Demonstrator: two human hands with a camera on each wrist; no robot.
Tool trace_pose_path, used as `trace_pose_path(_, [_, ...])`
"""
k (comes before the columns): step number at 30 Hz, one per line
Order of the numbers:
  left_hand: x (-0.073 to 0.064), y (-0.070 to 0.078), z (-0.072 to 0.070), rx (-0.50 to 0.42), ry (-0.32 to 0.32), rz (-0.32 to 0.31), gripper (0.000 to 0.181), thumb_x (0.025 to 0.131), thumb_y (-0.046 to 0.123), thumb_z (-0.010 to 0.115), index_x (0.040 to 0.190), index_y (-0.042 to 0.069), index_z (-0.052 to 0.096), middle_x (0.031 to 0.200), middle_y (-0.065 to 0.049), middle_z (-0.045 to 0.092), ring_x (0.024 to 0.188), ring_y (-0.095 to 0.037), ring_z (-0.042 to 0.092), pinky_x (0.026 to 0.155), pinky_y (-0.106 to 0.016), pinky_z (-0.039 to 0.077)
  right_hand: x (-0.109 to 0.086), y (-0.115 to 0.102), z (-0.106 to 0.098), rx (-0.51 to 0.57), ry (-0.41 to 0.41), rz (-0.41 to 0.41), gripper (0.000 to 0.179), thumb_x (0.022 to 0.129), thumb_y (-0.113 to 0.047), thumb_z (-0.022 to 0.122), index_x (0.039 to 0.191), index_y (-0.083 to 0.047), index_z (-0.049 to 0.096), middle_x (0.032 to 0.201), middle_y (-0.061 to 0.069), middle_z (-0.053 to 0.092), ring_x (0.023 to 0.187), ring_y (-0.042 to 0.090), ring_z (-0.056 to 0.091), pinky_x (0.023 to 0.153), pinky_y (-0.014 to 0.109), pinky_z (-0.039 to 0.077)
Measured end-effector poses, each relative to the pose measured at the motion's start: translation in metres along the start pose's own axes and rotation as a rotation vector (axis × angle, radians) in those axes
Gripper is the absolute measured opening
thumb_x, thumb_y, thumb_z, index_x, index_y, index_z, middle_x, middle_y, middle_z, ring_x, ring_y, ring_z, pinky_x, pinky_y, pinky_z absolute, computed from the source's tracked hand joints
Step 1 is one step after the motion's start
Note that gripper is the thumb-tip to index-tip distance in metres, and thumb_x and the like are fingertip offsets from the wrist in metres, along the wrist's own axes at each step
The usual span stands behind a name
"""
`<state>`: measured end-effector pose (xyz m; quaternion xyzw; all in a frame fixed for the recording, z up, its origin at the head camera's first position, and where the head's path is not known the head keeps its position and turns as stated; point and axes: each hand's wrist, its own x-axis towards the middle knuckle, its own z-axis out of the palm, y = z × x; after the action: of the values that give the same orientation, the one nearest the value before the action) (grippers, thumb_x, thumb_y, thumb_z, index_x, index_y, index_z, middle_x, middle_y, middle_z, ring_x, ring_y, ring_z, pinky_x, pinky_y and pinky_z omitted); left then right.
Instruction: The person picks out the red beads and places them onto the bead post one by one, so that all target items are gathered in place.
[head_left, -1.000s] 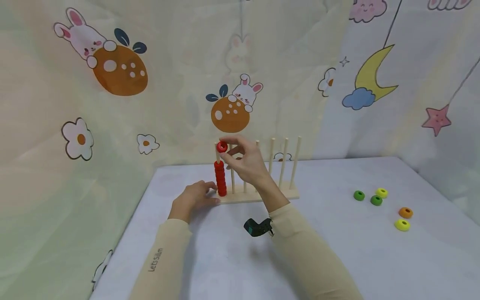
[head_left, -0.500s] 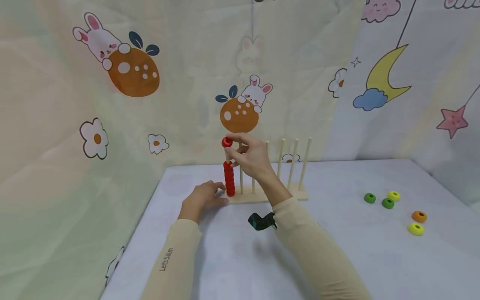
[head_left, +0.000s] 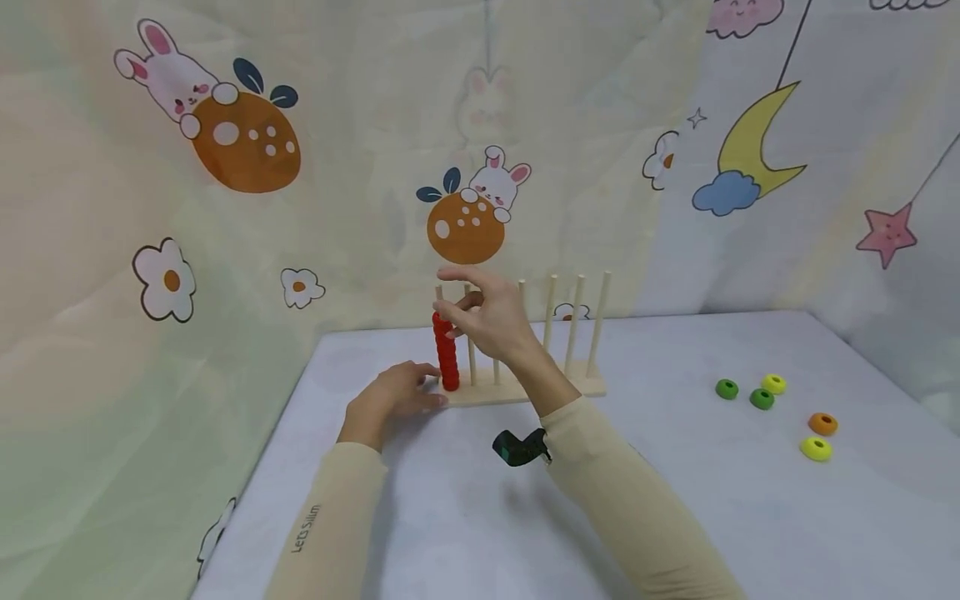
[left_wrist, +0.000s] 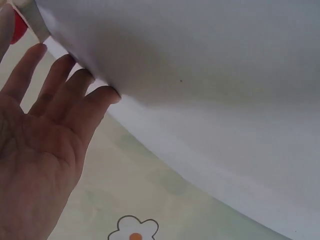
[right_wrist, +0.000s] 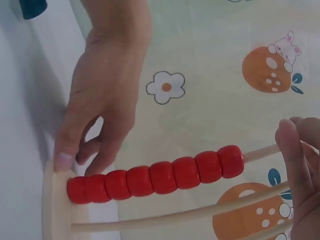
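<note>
A wooden peg rack (head_left: 517,388) stands on the table, its leftmost peg threaded with a stack of several red beads (right_wrist: 162,177). Close to that peg's top is my right hand (head_left: 491,317), thumb and index finger spread apart with no bead between them; its fingertips overlap the peg's upper end in the right wrist view. My left hand (head_left: 390,400) holds the left end of the rack's base (right_wrist: 55,200), thumb at the front and fingers behind. In the left wrist view, fingertips (left_wrist: 39,49) reach the base's corner, with a bit of red bead beyond.
Loose beads lie on the table's right side: green beads (head_left: 726,389), an orange bead (head_left: 822,424) and yellow beads (head_left: 816,449). The rack's other pegs (head_left: 600,325) carry no beads. A printed cloth (head_left: 360,167) hangs behind the table. A dark camera (head_left: 517,448) sits at my right wrist.
The red bead that my right hand pinched at the peg's top has been let go and has slid down onto the stack. My left hand stays at the base.
</note>
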<state>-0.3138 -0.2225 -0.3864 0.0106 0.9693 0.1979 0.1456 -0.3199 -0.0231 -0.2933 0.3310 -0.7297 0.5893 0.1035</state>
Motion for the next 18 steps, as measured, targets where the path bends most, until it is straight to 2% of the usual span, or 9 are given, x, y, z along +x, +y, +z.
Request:
trace_pose_path(3, [-0.004,-0.005,-0.005,-0.033,-0.031,0.012,0.072,0.093,0.042,0.074,0.156,0.023,0.045,0.151,-0.015,0.054,0.142,-0.037,0.046,0.11,-0.067,0.039,-0.006,-0.001,-0.003,-0.004,-0.02,-0.03,0.046,0.093,-0.006,0.075,0.137,-0.01,0.062,0.137,0.008,0.061,0.08,0.03,0.075,0.063,0.039,0.063])
trace_pose_path(7, [-0.008,-0.006,-0.019,-0.048,-0.039,0.046,0.079,0.096,0.042,0.07,0.162,0.023,0.032,0.153,-0.017,0.052,0.144,-0.039,0.044,0.111,-0.068,0.038,-0.013,0.001,-0.009,-0.06,-0.026,-0.049,0.046,0.095,-0.011,0.074,0.138,-0.013,0.06,0.137,0.007,0.062,0.078,0.022,0.073,0.062,0.039,0.063])
trace_pose_path(9, [-0.01,-0.005,-0.026,-0.019,-0.031,0.078,0.08,0.096,0.043,0.069,0.162,0.021,0.031,0.152,-0.018,0.052,0.143,-0.039,0.044,0.111,-0.068,0.038,-0.018,0.004,-0.013,-0.103,-0.043,-0.043,0.043,0.096,-0.014,0.073,0.137,-0.014,0.062,0.137,0.006,0.063,0.08,0.019,0.072,0.062,0.035,0.063])
trace_pose_path(12, [-0.015,-0.005,-0.035,0.04,-0.021,0.094,0.084,0.096,0.046,0.068,0.164,0.02,0.026,0.152,-0.019,0.051,0.143,-0.04,0.044,0.111,-0.067,0.039,-0.029,0.008,-0.02,-0.162,-0.102,-0.038,0.038,0.097,-0.015,0.072,0.134,-0.013,0.065,0.135,0.004,0.065,0.082,0.019,0.073,0.061,0.031,0.062])
trace_pose_path(15, [-0.022,-0.006,-0.041,0.096,-0.011,0.079,0.089,0.096,0.047,0.068,0.165,0.019,0.02,0.156,-0.022,0.045,0.145,-0.042,0.04,0.112,-0.067,0.038,-0.041,0.016,-0.026,-0.193,-0.171,-0.023,0.037,0.097,-0.015,0.072,0.133,-0.01,0.066,0.133,0.005,0.067,0.083,0.019,0.071,0.061,0.03,0.061])
trace_pose_path(18, [-0.029,-0.01,-0.045,0.146,0.012,0.069,0.089,0.096,0.046,0.069,0.165,0.018,0.021,0.158,-0.026,0.04,0.146,-0.045,0.037,0.112,-0.068,0.037,-0.051,0.023,-0.033,-0.215,-0.214,0.01,0.038,0.098,-0.016,0.072,0.134,-0.01,0.066,0.137,0.005,0.064,0.086,0.017,0.071,0.062,0.03,0.061])
